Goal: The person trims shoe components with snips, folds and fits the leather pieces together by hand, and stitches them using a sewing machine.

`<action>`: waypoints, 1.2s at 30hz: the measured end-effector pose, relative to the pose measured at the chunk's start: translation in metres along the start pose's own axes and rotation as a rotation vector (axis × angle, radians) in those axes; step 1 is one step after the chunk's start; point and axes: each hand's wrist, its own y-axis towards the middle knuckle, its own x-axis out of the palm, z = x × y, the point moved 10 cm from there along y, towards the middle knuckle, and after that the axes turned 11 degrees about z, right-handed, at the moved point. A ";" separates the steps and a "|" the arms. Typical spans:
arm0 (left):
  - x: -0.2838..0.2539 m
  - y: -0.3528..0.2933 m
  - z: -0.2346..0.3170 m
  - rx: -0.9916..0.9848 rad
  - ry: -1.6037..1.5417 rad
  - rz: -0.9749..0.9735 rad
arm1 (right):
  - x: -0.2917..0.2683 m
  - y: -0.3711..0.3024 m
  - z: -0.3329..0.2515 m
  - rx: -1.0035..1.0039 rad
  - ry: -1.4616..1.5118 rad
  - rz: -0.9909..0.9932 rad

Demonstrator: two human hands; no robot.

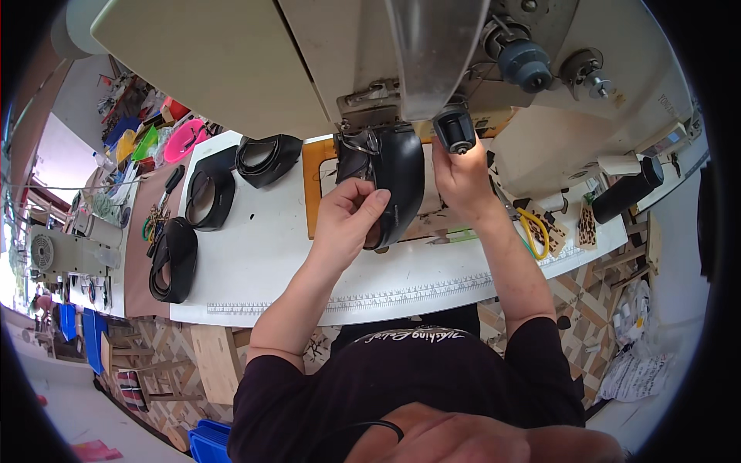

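Above white lettering (pixel 429 335), left fingers (pixel 373 204) pinch black material (pixel 404 179); right fingers (pixel 442 163)' hold is unclear.

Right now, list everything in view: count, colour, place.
sewing machine: 1, cream, top centre
glossy piece: 1, black, below the machine head
looped pieces: 3, black, table's left
table: 1, white, under the machine
ruler strip: 1, white, table's near edge
scissors: 1, yellow-handled, table's right
leopard-print scraps: at least 2, tan-black, table's right
cylinder: 1, black, far right
basin: 1, pink, upper left
bin: 1, blue, lower left
clutter: too small to count, mixed, far left
left hand: 1, bare, gripping the glossy piece
right hand: 1, bare, partly hidden, by the machine
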 end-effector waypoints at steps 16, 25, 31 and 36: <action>0.013 0.009 -0.005 -0.005 -0.080 0.034 | 0.029 -0.071 -0.004 0.689 0.837 -0.076; 0.012 0.003 0.005 0.138 0.152 0.007 | 0.028 -0.059 0.006 0.656 0.765 -0.054; 0.017 -0.005 -0.006 0.075 0.088 -0.062 | 0.011 -0.060 -0.004 0.437 0.571 -0.008; 0.011 0.001 -0.008 0.029 0.066 -0.017 | 0.012 -0.060 -0.006 0.373 0.443 -0.023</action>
